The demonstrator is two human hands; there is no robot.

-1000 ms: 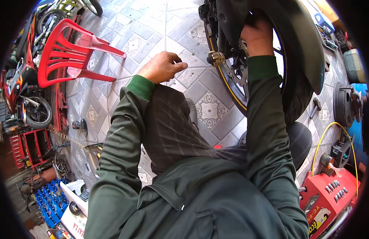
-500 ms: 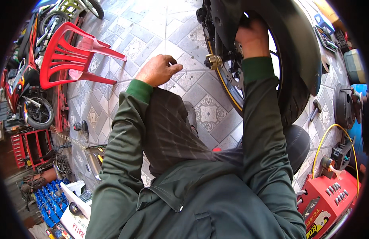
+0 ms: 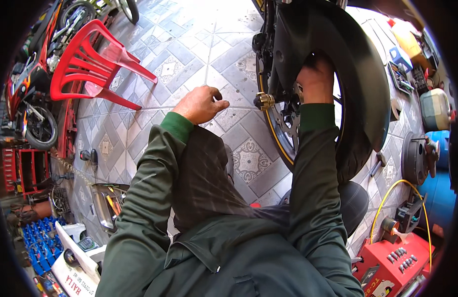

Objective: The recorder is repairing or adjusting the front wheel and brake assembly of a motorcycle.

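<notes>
A motorcycle wheel with a black tyre [image 3: 356, 161] and a yellow-striped rim [image 3: 273, 134] stands ahead on my right. Over it curves a dark fender [image 3: 362, 74]. My right hand [image 3: 316, 86] reaches in between the fender and the wheel's side; its fingers are hidden in shadow, so any grip is out of sight. A brass-coloured fitting [image 3: 264, 101] sticks out on the wheel's left side. Above my left knee [image 3: 201, 153], my left hand [image 3: 201, 105] hangs loosely curled, thumb apart from the fingers, holding nothing.
A red plastic chair [image 3: 93, 69] stands on the tiled floor, left. Beyond it is a small motorcycle [image 3: 31, 94]. A hammer [image 3: 378, 163] lies right of the tyre, near a dark round drum [image 3: 416, 157]. A red machine [image 3: 387, 260] with a yellow hose [image 3: 407, 182] sits lower right.
The whole view has shifted, so the wheel and my right hand sit lower in the picture. My right hand stays inside by the wheel, and my left hand stays at the knee.
</notes>
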